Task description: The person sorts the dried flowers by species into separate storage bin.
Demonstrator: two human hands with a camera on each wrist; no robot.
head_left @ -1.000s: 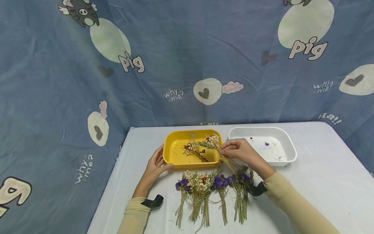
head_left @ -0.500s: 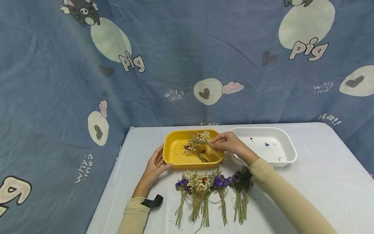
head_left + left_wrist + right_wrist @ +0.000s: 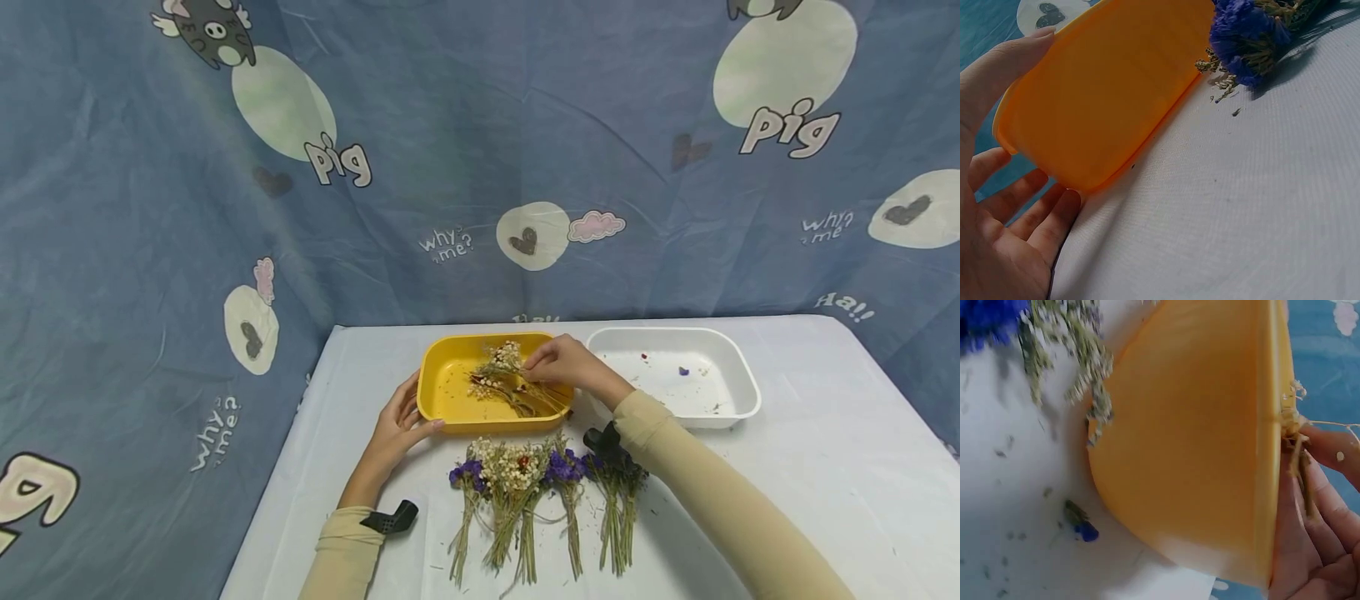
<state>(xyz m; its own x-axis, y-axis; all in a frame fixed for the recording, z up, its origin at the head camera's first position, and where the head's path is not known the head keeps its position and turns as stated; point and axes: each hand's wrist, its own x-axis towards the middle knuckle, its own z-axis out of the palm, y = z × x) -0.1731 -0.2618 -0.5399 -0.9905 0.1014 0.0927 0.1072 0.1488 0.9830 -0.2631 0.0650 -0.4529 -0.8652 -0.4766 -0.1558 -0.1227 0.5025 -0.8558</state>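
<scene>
In the head view, a dried-flower bunch (image 3: 510,362) is pinched by the right hand (image 3: 572,365) within the yellow tray (image 3: 495,426), whose left end is touched by the left hand (image 3: 396,432), its fingers loosely spread. In the left wrist view, the tray's rim is met by the thumb. In the right wrist view, thin stems (image 3: 1302,472) are held beside the rim.
</scene>
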